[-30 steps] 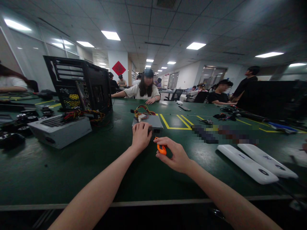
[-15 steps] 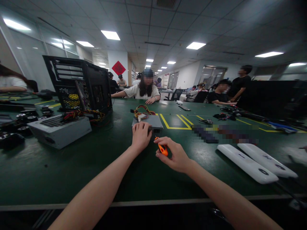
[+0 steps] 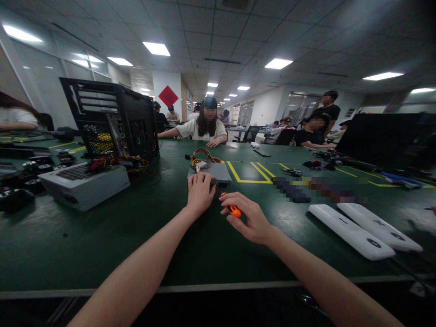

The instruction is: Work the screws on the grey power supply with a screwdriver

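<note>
A small grey computer power supply (image 3: 224, 172) lies on the green table, with a bundle of coloured cables (image 3: 206, 156) at its back. My left hand (image 3: 200, 194) is laid over its near left part, fingers bent across the top and holding it. Just right of it, my right hand (image 3: 251, 221) loosely holds an orange and black screwdriver (image 3: 235, 210) between thumb and fingers. The screwdriver's handle is partly covered by my fingers. Its tip is hard to make out near the power supply's front side.
To the left stand a black computer case (image 3: 116, 118) and a larger grey power supply (image 3: 85, 188). Black parts (image 3: 17, 197) crowd the far left. White devices (image 3: 350, 231) lie at right, a pair of pliers (image 3: 292, 172) behind them. Across the table sits a person (image 3: 206, 125).
My right fingers have spread a little and shifted around the screwdriver, whose handle has turned and moved slightly up and right. My left hand and the power supply have stayed put.
</note>
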The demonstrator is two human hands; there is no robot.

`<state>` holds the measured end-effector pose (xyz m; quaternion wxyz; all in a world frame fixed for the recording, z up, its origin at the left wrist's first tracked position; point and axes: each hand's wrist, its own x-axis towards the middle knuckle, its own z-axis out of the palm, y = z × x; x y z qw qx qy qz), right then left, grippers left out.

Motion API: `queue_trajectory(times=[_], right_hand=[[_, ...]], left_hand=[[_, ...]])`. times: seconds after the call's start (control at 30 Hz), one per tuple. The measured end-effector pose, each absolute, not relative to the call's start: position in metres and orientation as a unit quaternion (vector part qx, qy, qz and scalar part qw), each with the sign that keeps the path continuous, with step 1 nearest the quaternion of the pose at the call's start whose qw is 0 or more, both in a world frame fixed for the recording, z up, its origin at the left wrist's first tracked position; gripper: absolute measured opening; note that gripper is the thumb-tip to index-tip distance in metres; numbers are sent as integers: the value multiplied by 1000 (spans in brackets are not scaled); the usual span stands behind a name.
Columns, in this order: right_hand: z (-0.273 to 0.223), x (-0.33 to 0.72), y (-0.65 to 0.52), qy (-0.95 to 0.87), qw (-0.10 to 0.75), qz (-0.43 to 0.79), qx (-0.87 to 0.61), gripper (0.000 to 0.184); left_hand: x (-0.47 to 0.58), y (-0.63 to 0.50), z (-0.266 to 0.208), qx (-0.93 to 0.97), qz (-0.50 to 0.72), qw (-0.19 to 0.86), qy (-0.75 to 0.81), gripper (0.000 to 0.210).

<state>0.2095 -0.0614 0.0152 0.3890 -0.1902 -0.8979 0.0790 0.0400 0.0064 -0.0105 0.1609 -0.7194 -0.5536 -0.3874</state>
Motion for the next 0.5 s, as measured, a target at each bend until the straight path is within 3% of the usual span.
queue_trajectory(times=[0.33, 0.5], right_hand=[[9, 210, -59, -870, 431, 71, -227, 27], [13, 209, -62, -899, 385, 75, -193, 33]], left_hand=[[40, 7, -11, -719, -389, 162, -553, 24], [40, 6, -10, -722, -390, 157, -550, 24]])
